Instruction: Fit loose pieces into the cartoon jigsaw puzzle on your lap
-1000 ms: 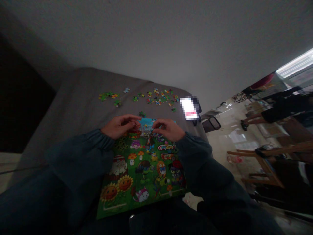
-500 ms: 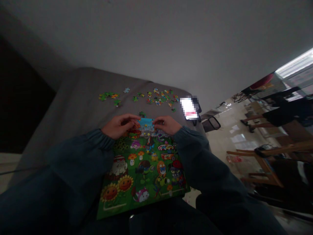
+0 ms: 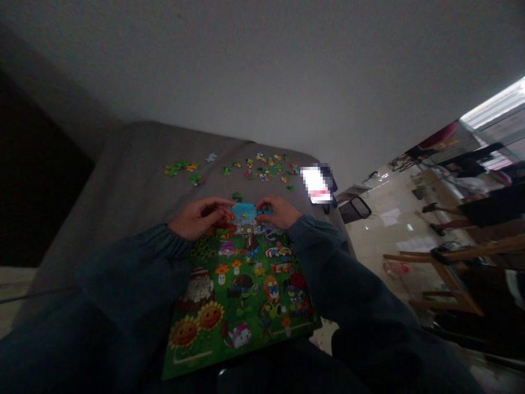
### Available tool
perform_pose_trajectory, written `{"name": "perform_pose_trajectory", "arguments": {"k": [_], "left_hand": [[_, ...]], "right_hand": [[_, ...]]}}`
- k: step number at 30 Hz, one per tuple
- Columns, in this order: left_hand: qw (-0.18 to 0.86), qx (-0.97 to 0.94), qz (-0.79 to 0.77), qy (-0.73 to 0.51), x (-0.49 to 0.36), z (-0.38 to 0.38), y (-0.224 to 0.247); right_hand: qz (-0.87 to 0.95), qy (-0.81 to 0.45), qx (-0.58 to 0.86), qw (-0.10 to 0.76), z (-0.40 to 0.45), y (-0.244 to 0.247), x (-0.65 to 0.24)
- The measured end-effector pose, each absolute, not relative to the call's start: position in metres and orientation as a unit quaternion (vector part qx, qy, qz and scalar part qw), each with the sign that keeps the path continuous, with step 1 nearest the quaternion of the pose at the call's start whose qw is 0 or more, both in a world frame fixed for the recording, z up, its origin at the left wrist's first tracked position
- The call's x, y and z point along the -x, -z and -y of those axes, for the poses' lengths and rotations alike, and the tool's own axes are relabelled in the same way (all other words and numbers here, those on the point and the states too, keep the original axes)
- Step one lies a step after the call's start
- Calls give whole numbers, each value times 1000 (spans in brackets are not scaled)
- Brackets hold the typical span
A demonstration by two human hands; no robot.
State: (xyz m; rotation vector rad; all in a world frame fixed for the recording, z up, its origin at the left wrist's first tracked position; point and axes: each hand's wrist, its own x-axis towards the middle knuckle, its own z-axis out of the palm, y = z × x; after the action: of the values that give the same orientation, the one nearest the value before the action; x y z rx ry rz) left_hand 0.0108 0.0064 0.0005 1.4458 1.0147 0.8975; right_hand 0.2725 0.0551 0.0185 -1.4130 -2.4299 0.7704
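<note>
A green picture sheet [image 3: 246, 284] with cartoon sunflowers, mushrooms and zombies slopes towards me over the near side of the cloth-covered surface, a blue strip at its far edge. My left hand [image 3: 199, 218] is closed at the sheet's far left corner, thumb and fingers together. At the far right corner, my right hand [image 3: 278, 212] pinches the edge with bent fingers. Just beyond the blue strip lies a green jigsaw piece [image 3: 237, 196]. More loose jigsaw pieces [image 3: 268, 167] are scattered farther back, with a small green and orange cluster [image 3: 180, 167] to the left.
A lit phone [image 3: 316, 185], blurred out, rests at the right end of the grey cloth [image 3: 139, 164]. A pale wall [image 3: 246, 65] rises behind. On the right are a wooden chair frame [image 3: 443, 279], the shiny floor and a person's legs [image 3: 447, 219].
The view has tilted slightly, so table and sheet appear a little lower. Both hands keep their places at the sheet's far edge. The person's legs in the background have shifted right.
</note>
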Motion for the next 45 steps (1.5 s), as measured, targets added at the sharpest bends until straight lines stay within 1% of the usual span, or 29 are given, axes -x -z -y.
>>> {"name": "perform_pose_trajectory", "arguments": {"k": [6, 11, 14, 17, 20, 24, 28, 34, 38, 45], "left_hand": [[498, -624, -455, -394, -5, -9, -7], [452, -623, -489, -411, 4, -15, -7], [423, -619, -512, -420, 9, -18, -4], [409, -615, -527, -421, 11, -21, 3], [406, -611, -535, -419, 12, -24, 10], [397, -606, -550, -415, 15, -29, 16], [383, -596, -579, -404, 14, -29, 17], [360, -585, -610, -395, 6, -23, 15], [355, -585, -616, -390, 1, -21, 11], [347, -574, -629, -393, -6, -21, 8]], "right_hand": [[824, -216, 506, 135, -107, -30, -260], [817, -168, 530, 156, -147, -18, -236], [811, -173, 531, 174, -155, -12, -229], [804, -210, 520, 197, -149, -15, -238], [793, -275, 497, 219, -124, -25, -265], [769, -367, 465, 240, -68, -39, -321], [739, -424, 453, 263, -15, -35, -372], [688, -474, 466, 290, 41, -7, -399], [667, -492, 475, 296, 71, -10, -397], [677, -477, 504, 248, 131, -17, -397]]}}
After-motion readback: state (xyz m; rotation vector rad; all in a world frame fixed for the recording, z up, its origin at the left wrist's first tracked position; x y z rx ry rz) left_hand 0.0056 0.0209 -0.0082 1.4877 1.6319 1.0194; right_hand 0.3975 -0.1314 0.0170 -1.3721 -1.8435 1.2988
